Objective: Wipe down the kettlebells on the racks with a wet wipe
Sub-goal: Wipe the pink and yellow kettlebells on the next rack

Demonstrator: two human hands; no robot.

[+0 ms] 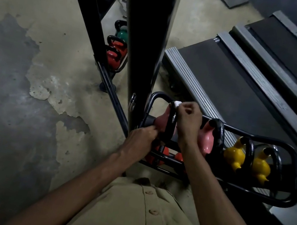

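Note:
A pink kettlebell (pixel 163 120) with a black handle lies at the left end of the upper rack shelf (pixel 258 138). My right hand (pixel 189 117) pinches a white wet wipe (pixel 177 104) against the top of that handle. My left hand (pixel 142 138) grips the kettlebell's lower side near the rack's black upright post (pixel 146 42). A second pink kettlebell (pixel 207 140) and two yellow kettlebells (pixel 235 153) follow to the right on the same shelf.
Red kettlebells (pixel 157 153) sit on the shelf below, more red and green ones (pixel 114 51) on a rack beyond the post. Treadmill decks (pixel 238 84) stand close behind the rack. Worn concrete floor (pixel 31 72) spreads to the left.

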